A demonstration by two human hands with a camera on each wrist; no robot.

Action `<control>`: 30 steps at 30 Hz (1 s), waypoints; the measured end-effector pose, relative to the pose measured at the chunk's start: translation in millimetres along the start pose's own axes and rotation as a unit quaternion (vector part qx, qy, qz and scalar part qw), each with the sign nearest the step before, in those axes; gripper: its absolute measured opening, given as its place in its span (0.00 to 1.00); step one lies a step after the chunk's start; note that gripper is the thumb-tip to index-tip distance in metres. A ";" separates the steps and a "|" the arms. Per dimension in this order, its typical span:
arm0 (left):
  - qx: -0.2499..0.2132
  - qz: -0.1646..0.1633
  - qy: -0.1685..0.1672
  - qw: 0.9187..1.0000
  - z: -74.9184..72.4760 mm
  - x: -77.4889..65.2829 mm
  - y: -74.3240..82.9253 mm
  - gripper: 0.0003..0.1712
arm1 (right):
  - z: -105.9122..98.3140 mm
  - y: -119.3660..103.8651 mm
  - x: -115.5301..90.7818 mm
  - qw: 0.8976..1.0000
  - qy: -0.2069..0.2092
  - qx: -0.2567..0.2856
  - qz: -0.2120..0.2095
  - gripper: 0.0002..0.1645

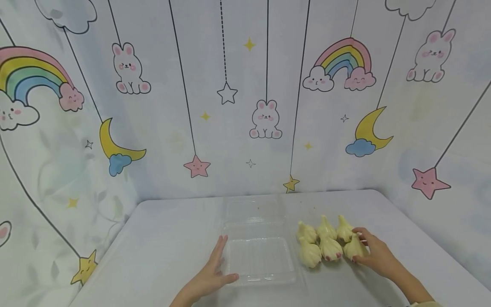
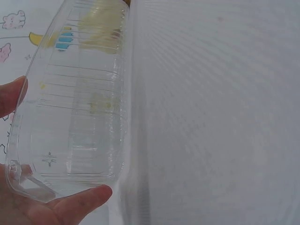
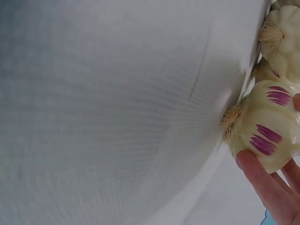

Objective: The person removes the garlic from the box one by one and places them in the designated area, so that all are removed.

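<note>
A clear plastic clamshell box (image 1: 264,280) lies opened out on the table, its lid (image 1: 253,222) folded back toward the wall. At the box's left side is my left hand (image 1: 210,273), thumb and fingers extended and apart; the left wrist view shows the fingers beside the box wall (image 2: 79,126) and the thumb near a corner. Right of the box, several garlic bulbs (image 1: 321,251) sit in two rows. My right hand (image 1: 377,256) grips the front-right garlic bulb (image 3: 267,126), which has purple streaks and a root tuft, between thumb and fingers.
The white-covered table (image 1: 161,238) ends at a patterned cloth wall (image 1: 165,106) behind and on both sides. Small specks lie near the table's back edge. The neighbouring bulb (image 3: 281,47) sits close against the gripped one.
</note>
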State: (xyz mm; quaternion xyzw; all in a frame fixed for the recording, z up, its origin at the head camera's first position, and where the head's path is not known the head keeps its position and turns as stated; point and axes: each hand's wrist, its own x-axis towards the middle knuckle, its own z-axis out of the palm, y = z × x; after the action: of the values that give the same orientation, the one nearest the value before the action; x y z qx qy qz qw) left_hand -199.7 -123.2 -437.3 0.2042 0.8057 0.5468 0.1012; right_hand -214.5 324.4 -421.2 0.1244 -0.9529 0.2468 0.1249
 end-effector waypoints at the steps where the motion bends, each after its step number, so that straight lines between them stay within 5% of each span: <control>1: 0.002 -0.001 0.001 1.000 0.1 0.2 0.1 0.58 | 0.3 -0.1 0.0 1.000 0.001 0.001 0.000 0.43; 23: 0.023 0.003 0.026 0.999 -1.1 0.1 3.7 0.58 | -1.0 -4.0 -5.2 1.000 0.017 -0.008 -0.024 0.43; 30: 0.154 0.038 0.066 0.985 -12.3 -4.0 11.6 0.50 | -7.1 -15.9 -2.3 0.998 0.053 -0.025 -0.038 0.40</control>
State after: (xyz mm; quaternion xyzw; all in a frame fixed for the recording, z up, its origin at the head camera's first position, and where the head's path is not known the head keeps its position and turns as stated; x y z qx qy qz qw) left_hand -198.4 -131.6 -422.1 0.2109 0.8767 0.4322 -0.0056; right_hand -206.4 314.9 -408.9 0.1438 -0.9454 0.2243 0.1876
